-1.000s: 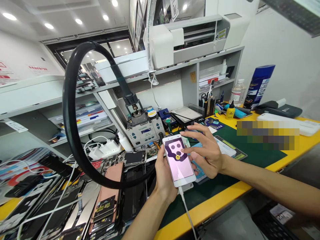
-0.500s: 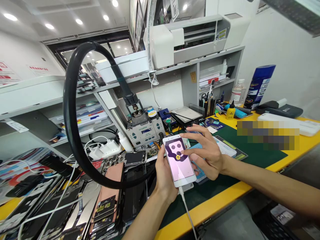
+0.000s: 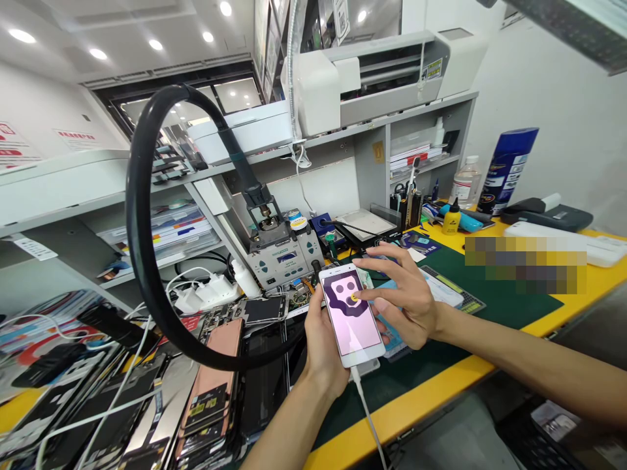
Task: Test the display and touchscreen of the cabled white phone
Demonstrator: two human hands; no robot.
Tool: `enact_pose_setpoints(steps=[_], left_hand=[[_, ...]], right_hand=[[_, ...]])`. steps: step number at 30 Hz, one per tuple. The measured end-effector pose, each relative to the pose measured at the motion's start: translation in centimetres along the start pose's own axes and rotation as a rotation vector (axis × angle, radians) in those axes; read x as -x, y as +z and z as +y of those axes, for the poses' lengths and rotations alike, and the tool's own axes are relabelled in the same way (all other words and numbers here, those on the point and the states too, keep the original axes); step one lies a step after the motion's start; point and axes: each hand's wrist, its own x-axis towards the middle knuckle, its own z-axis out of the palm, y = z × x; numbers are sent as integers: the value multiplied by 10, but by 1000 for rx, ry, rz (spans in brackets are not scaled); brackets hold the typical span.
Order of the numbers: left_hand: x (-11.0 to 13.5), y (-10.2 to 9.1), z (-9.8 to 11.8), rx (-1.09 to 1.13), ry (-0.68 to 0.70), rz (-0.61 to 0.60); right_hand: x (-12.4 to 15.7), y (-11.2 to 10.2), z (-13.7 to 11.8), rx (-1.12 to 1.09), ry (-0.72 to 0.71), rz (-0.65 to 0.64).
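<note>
A white smartphone (image 3: 353, 339) lies tilted in my left hand (image 3: 321, 346), the thumb along its left edge and fingertips showing at its right edge. Its lit screen shows a pink and dark purple picture with a small yellow round mark. My right hand (image 3: 409, 300) is over the phone's right side with its fingers spread, holding nothing. One fingertip is at the screen beside the yellow mark; whether it presses the glass I cannot tell. From the phone's lower end runs a white cable (image 3: 365, 408).
A thick black hose (image 3: 134, 196) loops up at left from a hot-air station (image 3: 284, 261). Stacked phone parts (image 3: 215, 365) cover the left bench. A green mat (image 3: 514, 294) lies on the yellow table, with a yellow bottle (image 3: 451, 219) and blue spray can (image 3: 509, 170) behind.
The yellow mark on the screen has shifted right and slightly up, and is now beside my right fingertip. The fingertip has moved very little; my left hand and the phone stay in place.
</note>
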Motion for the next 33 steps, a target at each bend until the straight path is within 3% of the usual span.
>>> enact_pose_setpoints(steps=[25, 33], left_hand=[[-1, 2, 3, 23, 70, -63], [0, 1, 5, -12, 89, 5]], right_hand=[[3, -6, -5, -34, -13, 60], [3, -4, -7, -33, -15, 48]])
